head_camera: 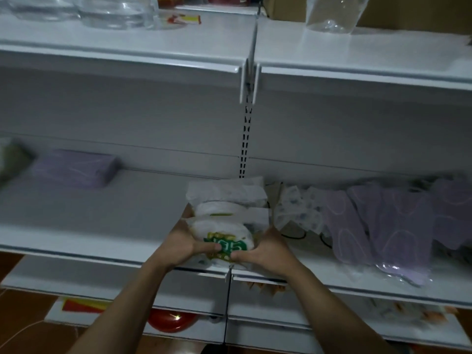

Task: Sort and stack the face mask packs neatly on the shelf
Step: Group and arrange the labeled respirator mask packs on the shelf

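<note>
Both hands, left hand (184, 247) and right hand (260, 254), gripped white mask packs (224, 226) at centre frame, fingers curled around them, over the shelf (102, 226).

We see a bunch of white packs (227, 215) w/ green & yellow print, one behind the other, at the front middle of the white shelf (102, 226). The left hand (184, 245) & right hand (263, 251) grip the front one from both sides. One purple pack (76, 169) lies flat at the back left. On the right, dotted packs (298, 210) & more purple packs (378, 226) lie in a messy pile, partly on top of each other.
</note>
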Tool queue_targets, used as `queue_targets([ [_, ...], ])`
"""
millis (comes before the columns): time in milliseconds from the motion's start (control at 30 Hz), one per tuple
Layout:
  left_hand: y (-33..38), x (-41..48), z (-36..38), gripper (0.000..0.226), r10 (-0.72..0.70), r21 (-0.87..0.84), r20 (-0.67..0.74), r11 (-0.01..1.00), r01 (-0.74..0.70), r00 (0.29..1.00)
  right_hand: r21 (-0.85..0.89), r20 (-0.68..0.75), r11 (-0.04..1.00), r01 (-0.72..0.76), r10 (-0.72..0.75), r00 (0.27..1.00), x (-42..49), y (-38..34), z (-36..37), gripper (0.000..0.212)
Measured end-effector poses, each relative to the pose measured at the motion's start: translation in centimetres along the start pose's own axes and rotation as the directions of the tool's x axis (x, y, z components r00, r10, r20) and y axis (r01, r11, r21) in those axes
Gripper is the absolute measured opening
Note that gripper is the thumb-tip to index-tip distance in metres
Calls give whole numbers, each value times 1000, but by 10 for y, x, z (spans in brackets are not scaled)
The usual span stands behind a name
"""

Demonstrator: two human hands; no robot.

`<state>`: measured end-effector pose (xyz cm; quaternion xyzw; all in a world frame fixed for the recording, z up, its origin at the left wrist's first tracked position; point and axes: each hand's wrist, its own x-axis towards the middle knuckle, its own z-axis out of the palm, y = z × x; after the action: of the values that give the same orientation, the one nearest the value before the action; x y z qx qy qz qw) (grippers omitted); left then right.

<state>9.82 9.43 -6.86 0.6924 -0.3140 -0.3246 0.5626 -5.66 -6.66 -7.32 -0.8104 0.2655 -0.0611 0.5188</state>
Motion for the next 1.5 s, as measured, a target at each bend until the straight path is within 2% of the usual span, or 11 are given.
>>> queue_targets([
  [133,5,-2,-7,72,44,34,9,998,-44,999,77,39,997,-20,17,999,-8,1,4,69],
  [233,11,-12,-18,60,20,25,12,999,-20,1000,44,64,998,-45,42,997,-4,-3,14,108],
  [333,5,-18,-23,59,-34,-12,66,999,35,997,-84,123,995,-53,64,990,1,-8,17,134],
  [500,3,-13,-21,76,-52,-78,-17,996,51,998,-427,84,902,-66,112,990,4,-17,10,108],
  [600,2,-15,-18,100,-70,-162,-44,985,63,997,-546,158,837,-41,151,976,4,-21,-1,111],
  [733,-2,-24,-19,101,-97,-241,-68,967,78,993,-725,211,688,-16,245,946,-2,-19,-24,124],
  [900,0,-38,-28,97,-121,-263,-129,961,84,984,-667,69,746,0,61,996,-21,-25,-36,127],
  [1000,7,-43,-30,101,-119,-236,-159,969,79,980,-431,-21,898,95,-115,993,-29,-46,-29,131],
  [1133,9,-40,-32,85,-80,-158,-158,986,55,984,-458,64,887,60,-35,997,-7,-45,-3,136],
  [1300,3,-32,-48,97,-84,-135,-150,989,64,985,-517,163,856,-1,100,982,-4,-36,0,121],
  [1500,2,-18,-71,101,-68,-212,-138,977,38,988,-141,-21,988,68,-71,997,13,-67,13,135],
])
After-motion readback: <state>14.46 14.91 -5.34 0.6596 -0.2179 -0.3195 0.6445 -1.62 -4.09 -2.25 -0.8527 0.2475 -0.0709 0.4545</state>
